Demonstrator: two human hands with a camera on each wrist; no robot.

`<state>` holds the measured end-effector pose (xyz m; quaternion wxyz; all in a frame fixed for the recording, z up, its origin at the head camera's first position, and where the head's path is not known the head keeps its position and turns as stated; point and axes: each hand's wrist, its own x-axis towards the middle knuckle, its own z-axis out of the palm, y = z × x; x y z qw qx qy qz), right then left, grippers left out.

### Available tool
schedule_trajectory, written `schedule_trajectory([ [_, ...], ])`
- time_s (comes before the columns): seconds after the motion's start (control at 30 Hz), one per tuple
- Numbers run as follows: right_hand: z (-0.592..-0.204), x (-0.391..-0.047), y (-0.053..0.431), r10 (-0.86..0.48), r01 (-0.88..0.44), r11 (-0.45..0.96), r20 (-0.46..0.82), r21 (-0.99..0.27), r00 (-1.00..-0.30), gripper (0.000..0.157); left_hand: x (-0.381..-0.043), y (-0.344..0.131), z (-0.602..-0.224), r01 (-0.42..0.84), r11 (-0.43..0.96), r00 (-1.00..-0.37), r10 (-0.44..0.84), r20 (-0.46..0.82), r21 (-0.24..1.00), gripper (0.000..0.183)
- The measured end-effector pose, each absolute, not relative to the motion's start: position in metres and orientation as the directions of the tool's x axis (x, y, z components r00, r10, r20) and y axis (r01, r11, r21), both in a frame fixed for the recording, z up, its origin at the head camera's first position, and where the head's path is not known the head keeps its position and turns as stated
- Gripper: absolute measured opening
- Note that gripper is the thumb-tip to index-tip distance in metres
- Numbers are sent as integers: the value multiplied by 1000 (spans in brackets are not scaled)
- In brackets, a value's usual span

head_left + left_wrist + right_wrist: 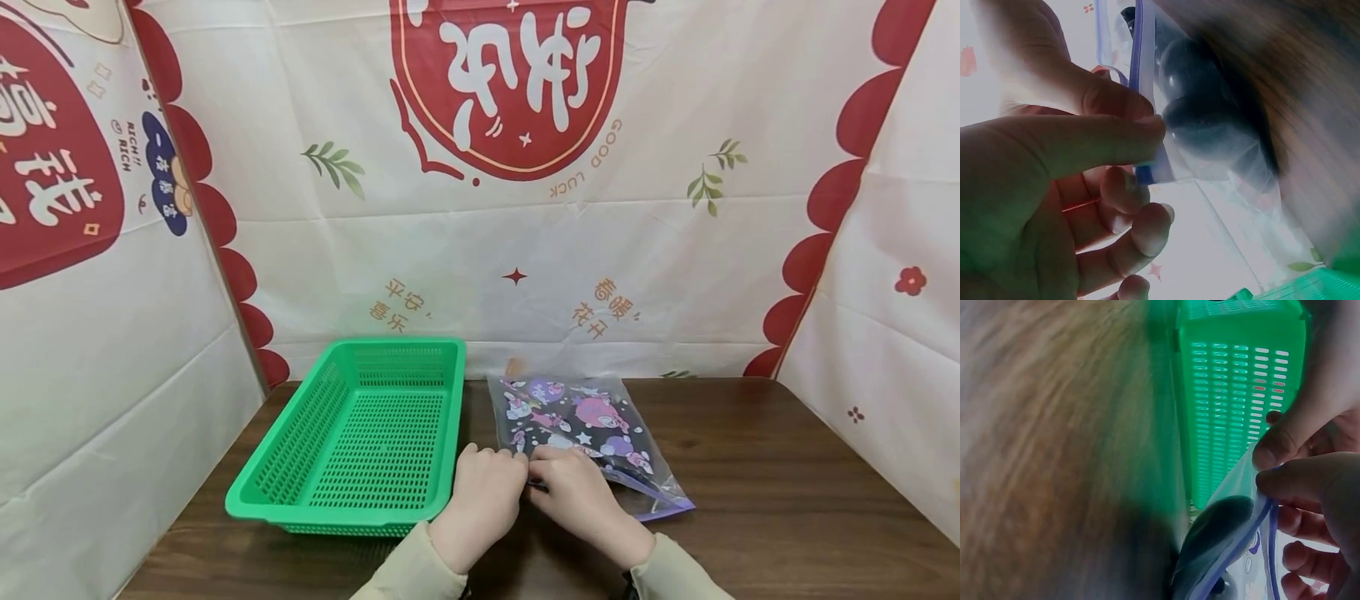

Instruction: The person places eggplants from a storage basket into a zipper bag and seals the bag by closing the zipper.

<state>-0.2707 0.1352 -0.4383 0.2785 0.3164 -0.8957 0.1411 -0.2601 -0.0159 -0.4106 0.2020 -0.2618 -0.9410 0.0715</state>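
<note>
A clear zip bag [654,446] with a purple zip edge [1144,47] lies on the table, holding something dark printed with pink and purple cartoon figures [600,412]. At the left end of that edge, my left hand [486,492] pinches the bag between thumb and fingers. My right hand [576,492] pinches the edge right beside it, thumb tips close together in the right wrist view. Toward the right corner the two zip strips stand apart. Dark rounded folds [1194,94] show through the plastic in the left wrist view.
A green plastic basket [457,417] with slotted walls stands just left of the bag and my left hand. Brown wooden tabletop [787,492] extends to the right. Printed white cloth [465,242] hangs behind the table and along both sides.
</note>
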Motion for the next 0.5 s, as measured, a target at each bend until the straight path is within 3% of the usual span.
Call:
schedule_trajectory([
  [0.2, -437, -270, 137, -495, -648, 758, 585, -71, -643, 13, -257, -16, -406, 413, 866, -818, 489, 303, -283, 13],
  [0.5, -434, -267, 136, -478, -649, 742, 546, -168, -688, 14, -257, -18, -404, 409, 855, -813, 500, 298, -318, 20],
])
